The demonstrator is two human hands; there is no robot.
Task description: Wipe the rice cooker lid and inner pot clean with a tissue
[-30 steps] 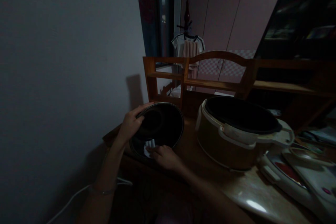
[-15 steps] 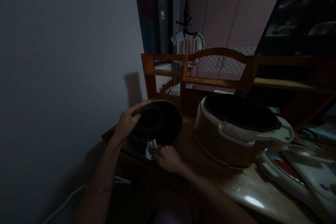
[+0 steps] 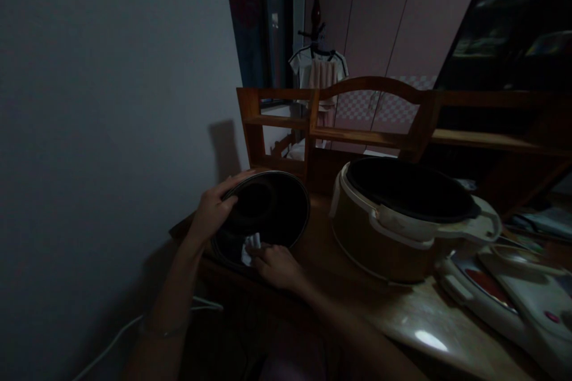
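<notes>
A dark inner cooking pot [image 3: 286,208] is tilted on the desk with its mouth facing me. My left hand [image 3: 214,207] grips its upper left rim, thumb inside and fingers along the outer edge. In my right hand [image 3: 277,265] is a crumpled white paper tissue [image 3: 250,249], pinched between the fingers at the pot's lower inner wall. Just to the right stands a rice cooker body [image 3: 379,244] with a dark, wide opening and pale rim.
The cooker's pale lid [image 3: 504,303] lies at the desk's right. A wooden shelf rack [image 3: 366,138] runs along the back. The wall [image 3: 111,101] is close on my left, with a white cable [image 3: 120,333] below. The wooden desk [image 3: 313,262] has a glossy front edge.
My right hand has shifted slightly left and up with the tissue along the pot's inner wall. The left hand keeps its hold on the rim.
</notes>
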